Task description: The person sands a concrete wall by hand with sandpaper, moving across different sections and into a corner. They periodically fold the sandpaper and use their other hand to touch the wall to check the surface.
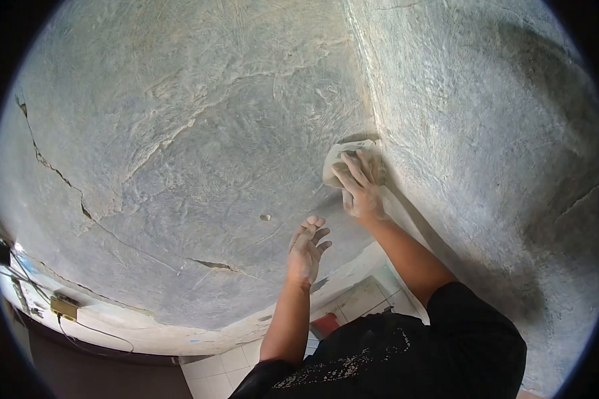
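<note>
Near the inner corner of a rough grey wall point(246, 153), my right hand point(363, 186) presses a pale, flat sheet or pad point(331, 174) against the surface, its fingers spread over it. The pad's right edge lies close to the corner line. My left hand point(306, 249) is raised lower and to the left, palm partly up, fingers loosely curled and apart, with nothing in it. Whitish dust covers both hands. A small hole point(265, 217) shows in the wall left of my left hand.
The adjoining wall point(459, 166) rises at the right. Cracks point(60, 174) run down the left side. An electrical box point(64, 306) with loose cables is at lower left. Below are floor tiles point(209, 369) and a red object point(324, 324).
</note>
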`<state>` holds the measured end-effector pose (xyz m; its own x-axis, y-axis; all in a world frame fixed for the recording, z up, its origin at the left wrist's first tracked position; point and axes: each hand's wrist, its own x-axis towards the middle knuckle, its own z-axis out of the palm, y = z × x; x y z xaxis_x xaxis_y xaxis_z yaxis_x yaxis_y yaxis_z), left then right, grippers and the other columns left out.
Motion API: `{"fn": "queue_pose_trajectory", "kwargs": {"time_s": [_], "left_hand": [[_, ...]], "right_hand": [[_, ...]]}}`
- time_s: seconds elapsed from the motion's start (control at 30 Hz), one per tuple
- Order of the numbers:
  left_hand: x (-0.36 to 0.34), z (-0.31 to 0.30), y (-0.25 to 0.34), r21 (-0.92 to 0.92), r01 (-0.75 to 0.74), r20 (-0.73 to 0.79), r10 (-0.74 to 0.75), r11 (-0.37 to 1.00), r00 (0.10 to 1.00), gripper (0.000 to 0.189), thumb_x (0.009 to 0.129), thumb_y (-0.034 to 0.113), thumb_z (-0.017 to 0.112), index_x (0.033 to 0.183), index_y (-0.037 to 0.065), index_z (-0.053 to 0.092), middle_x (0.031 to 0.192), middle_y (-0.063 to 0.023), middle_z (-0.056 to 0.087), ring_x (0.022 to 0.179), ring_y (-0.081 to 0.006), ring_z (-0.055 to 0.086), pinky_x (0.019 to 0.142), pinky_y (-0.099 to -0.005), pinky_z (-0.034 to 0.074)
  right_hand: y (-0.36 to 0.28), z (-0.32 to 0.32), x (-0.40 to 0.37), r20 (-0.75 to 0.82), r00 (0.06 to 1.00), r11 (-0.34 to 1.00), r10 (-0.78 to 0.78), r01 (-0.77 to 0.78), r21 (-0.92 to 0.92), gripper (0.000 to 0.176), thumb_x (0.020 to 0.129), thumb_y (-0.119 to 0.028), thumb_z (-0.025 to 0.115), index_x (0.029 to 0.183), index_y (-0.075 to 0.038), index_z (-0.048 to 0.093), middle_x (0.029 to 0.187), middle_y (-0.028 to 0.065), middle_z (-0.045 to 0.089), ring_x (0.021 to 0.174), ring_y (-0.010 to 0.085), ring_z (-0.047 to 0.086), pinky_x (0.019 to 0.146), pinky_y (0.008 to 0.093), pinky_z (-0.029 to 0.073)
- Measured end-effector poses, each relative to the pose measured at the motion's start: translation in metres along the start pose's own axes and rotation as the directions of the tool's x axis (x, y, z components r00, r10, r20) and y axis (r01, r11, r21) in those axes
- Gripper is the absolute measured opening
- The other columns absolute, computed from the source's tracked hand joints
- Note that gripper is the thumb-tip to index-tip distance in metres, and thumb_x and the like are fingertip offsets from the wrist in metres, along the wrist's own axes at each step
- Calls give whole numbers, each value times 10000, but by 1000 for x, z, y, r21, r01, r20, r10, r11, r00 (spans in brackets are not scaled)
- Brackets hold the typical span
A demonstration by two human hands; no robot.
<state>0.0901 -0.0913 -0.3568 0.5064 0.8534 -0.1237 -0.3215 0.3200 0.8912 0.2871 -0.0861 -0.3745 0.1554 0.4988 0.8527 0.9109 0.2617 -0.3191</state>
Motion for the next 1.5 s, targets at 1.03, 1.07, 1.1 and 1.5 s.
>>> {"fn": "queue_pose_trajectory", "kwargs": {"time_s": [1.03, 1.07, 1.1, 1.5], "left_hand": [[4, 27, 69, 89, -320, 438, 252, 943, 863, 158, 918, 183, 661, 913, 32, 614, 671, 22, 592, 495, -20, 483, 428, -178, 351], [7, 28, 69, 81, -301, 459, 232, 950, 857, 159, 919, 186, 659, 921, 31, 626, 665, 28, 590, 496, -18, 482, 429, -183, 351], [13, 23, 72, 98, -288, 529, 195, 953, 826, 176, 938, 177, 631, 1005, 15, 624, 733, 16, 617, 600, -55, 546, 548, -215, 447], [35, 70, 81, -7, -924, 816, 536, 381, 215, 923, 652, 49, 623, 1449, -106, 184, 1442, -340, 276, 1339, -485, 321, 1098, -462, 288]], "right_hand": [[-102, -49, 48, 11, 994, 396, 113, -55, 916, 639, 880, -83, 439, 1431, 130, 194, 1513, 284, 218, 1380, 377, 304, 1105, 455, 287], [-103, -53, 52, 3, 994, 408, 108, -47, 912, 634, 876, -75, 440, 1426, 132, 202, 1513, 287, 215, 1374, 395, 313, 1102, 469, 292], [-108, -52, 58, -81, 989, 401, 126, 24, 916, 614, 865, -57, 431, 1410, 141, 230, 1510, 291, 218, 1360, 430, 317, 1094, 503, 303], [-119, -102, 71, 24, 992, 904, 120, -119, 410, 831, 881, -373, 511, 1417, 162, 168, 1495, 346, 143, 1397, 430, 200, 1141, 487, 156]]}}
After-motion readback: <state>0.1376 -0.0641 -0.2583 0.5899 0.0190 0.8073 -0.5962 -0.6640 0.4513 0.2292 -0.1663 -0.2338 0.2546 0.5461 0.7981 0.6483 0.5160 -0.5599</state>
